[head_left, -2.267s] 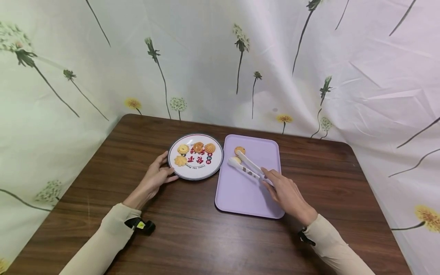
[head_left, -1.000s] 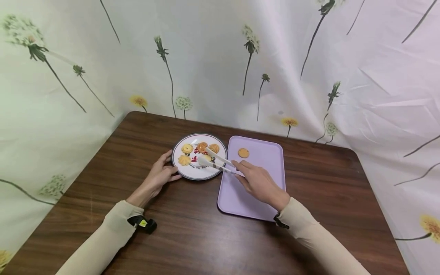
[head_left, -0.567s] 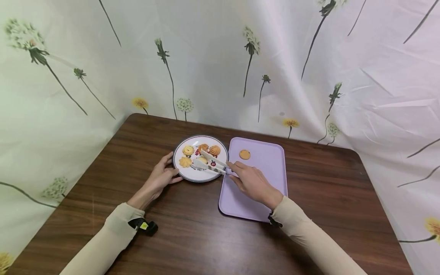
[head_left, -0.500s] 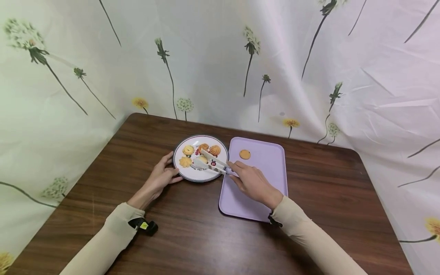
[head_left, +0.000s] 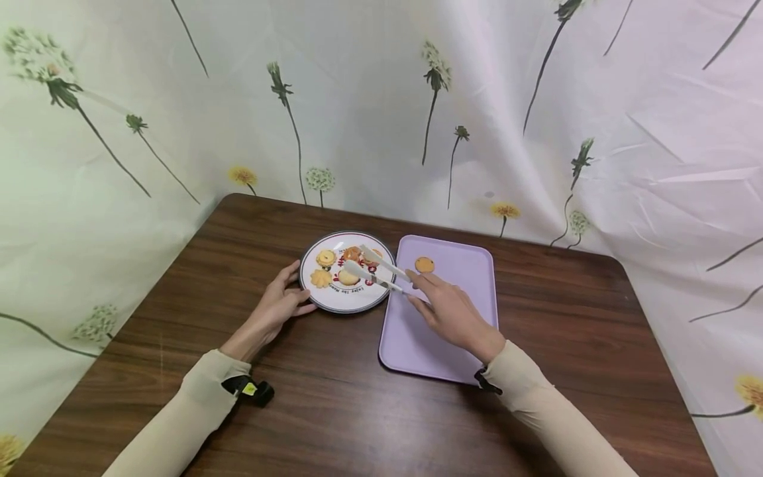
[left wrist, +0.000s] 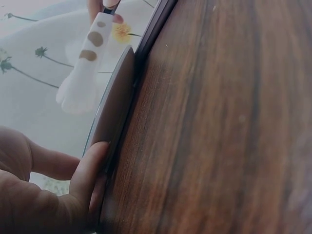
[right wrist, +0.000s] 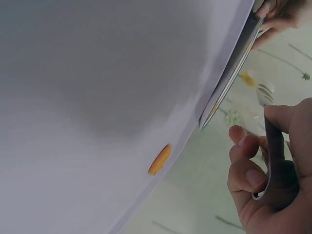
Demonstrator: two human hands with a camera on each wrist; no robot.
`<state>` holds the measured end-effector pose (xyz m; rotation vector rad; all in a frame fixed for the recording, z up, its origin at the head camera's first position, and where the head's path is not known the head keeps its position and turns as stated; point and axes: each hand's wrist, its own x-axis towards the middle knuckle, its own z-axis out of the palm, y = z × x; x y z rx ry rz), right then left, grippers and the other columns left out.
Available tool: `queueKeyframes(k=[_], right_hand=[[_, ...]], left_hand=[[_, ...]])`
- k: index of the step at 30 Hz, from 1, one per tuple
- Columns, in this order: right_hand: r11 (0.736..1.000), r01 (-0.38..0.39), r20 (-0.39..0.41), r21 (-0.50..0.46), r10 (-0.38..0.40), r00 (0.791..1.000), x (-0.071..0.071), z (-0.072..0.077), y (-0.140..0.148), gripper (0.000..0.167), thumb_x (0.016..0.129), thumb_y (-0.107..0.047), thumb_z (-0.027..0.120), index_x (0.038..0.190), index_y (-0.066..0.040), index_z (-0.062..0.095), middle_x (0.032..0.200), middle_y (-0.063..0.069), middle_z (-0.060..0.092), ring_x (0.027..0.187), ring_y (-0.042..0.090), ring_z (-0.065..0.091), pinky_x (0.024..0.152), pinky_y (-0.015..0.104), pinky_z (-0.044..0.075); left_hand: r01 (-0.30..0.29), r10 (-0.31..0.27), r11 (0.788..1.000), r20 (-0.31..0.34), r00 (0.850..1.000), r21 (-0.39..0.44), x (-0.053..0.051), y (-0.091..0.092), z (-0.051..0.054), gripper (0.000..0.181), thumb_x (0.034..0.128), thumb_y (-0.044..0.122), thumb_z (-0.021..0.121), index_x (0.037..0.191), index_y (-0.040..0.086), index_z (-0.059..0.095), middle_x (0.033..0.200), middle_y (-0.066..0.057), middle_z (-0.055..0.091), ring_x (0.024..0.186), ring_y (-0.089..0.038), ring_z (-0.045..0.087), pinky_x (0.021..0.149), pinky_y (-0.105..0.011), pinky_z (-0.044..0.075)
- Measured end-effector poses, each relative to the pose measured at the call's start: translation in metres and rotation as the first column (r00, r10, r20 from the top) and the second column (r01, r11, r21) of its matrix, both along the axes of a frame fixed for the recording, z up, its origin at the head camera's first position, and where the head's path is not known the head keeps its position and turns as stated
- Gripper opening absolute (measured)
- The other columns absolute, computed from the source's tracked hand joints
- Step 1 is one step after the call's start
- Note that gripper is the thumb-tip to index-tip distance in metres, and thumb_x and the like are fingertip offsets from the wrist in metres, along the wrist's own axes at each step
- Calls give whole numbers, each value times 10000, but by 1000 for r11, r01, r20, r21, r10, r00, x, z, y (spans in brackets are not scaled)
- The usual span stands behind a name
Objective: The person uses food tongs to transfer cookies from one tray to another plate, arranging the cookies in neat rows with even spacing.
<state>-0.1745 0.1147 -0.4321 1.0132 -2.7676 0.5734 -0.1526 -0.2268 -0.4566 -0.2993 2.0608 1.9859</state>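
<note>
A round white plate with red lettering holds several cookies, among them a pale round cookie near its middle. My left hand holds the plate's left edge; in the left wrist view, the thumb and a finger meet at the rim. My right hand grips white tongs with brown spots, their arms apart above the plate. Nothing shows between the tips. The tongs partly cover a swirl cookie at the plate's right. Curled fingers surround the dark tongs handle in the right wrist view.
A lilac tray stands against the plate's right side, with one round brown cookie near its far end. Both lie on a dark wooden table. A flower-printed cloth hangs behind the far edge.
The pale cookie has gone from the tray to the plate, carried in the tongs. Since half a second ago, the tongs have risen off it and shifted right. My left hand stays at the plate.
</note>
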Motion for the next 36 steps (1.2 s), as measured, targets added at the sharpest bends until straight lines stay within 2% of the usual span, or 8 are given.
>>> queueKeyframes(k=[7,13,20,28,36], right_hand=[[998,51,-23,-40,-52,998,-1,-1,27,473,1050,-247,643,1488,-84,570,1129,50,707,866,202,657,678,420,606],[994,107,-23,-36,-107,994,-3,-2,48,493,1049,-244,643,1505,-79,553,1161,64,710,937,235,687,707,442,621],[986,163,0,-25,-163,987,-2,-6,63,492,1045,-242,649,1498,-71,562,1167,74,713,817,194,623,570,368,553],[979,205,-3,-9,-205,979,0,-14,75,487,1039,-229,650,1487,-57,566,1167,110,717,930,261,699,658,477,613],[975,223,4,-1,-223,975,3,-17,84,487,1026,-215,668,1474,-50,571,1167,121,713,865,269,691,583,459,596]], left_hand=[[-2,2,1000,9,1000,-25,0,0,1,798,1078,-24,425,1695,183,-38,1732,-222,63,1501,-409,365,989,-227,638],[-7,7,1000,17,1000,-30,0,0,4,801,1077,-19,431,1696,191,-32,1735,-212,66,1503,-397,367,1007,-228,629],[-2,2,999,14,1000,-38,1,0,4,789,1083,-11,423,1695,182,-36,1735,-220,61,1501,-410,371,1000,-229,633],[-1,2,999,18,1000,-43,0,0,3,785,1085,-8,419,1695,182,-36,1737,-215,63,1493,-406,384,1011,-235,629],[-12,12,999,16,1000,-47,-1,0,2,779,1076,-20,422,1696,157,-16,1729,-220,84,1483,-400,391,990,-232,638]])
